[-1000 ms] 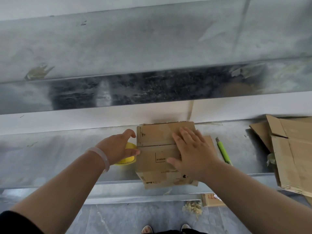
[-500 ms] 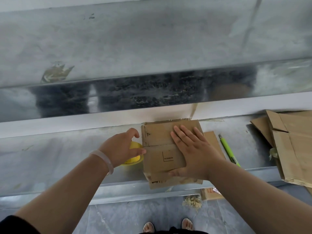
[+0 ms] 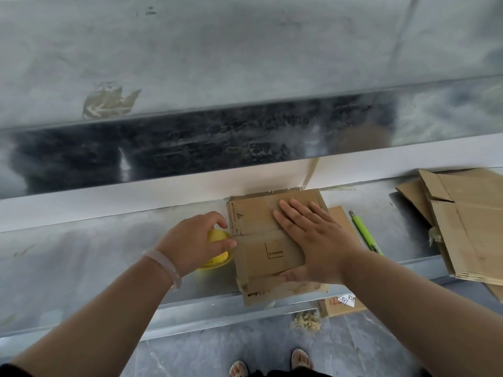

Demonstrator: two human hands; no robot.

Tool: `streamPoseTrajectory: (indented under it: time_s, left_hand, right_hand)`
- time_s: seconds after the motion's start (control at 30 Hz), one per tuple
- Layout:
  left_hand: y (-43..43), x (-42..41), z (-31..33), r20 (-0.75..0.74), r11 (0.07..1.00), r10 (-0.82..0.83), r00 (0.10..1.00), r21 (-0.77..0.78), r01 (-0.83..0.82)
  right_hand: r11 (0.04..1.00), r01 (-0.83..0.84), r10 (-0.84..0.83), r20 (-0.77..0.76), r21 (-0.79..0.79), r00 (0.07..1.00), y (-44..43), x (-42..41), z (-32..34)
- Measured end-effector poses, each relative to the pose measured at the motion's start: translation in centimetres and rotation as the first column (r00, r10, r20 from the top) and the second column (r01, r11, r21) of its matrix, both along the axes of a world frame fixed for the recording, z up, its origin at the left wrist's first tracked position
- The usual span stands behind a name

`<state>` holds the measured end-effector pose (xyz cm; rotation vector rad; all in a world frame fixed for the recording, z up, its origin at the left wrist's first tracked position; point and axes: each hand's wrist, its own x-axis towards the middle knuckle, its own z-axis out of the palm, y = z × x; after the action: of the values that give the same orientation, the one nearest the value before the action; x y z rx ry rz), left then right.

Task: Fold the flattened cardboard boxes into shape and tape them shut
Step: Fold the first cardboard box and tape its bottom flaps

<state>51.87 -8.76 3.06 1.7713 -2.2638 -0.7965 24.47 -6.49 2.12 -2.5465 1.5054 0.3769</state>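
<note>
The metal bench runs left to right under everything, and at its right end lies a stack of flattened boxes, not yet opened out, so most of the job looks to be ahead. Near the middle, set against the far wall strip and reaching to the near edge of the bench, sits one folded box with its two top flaps brought down to meet in a seam. I judge the folding of this one done and the taping not yet begun (no fresh strip shows across the seam, though scraps of old tape cling to its near side). The right hand lies flat on the flaps, fingers straight and pressing them shut. The left hand, just left of the box, has its fingers curled round a yellow tape roll that rests on the bench close beside the box wall. A green pen-like tool lies right of the box, untouched
</note>
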Motion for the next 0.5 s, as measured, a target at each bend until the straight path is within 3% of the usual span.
streamPoseTrajectory:
  time_s: [0.17, 0.5]
  left_hand:
    - [-0.13, 0.43, -0.31, -0.081, 0.999, 0.034, 0.996, 0.009, -0.033]
    - [-0.36, 0.53, -0.47, -0.076, 0.994, 0.053, 0.996, -0.093, -0.06]
  right_hand:
    - [1.0, 0.007, -0.007, -0.004, -0.011, 1.0, 0.05, -0.03, -0.06]
    - [0.999, 0.0, 0.0, 0.016, -0.036, 1.0, 0.23, 0.12, -0.05]
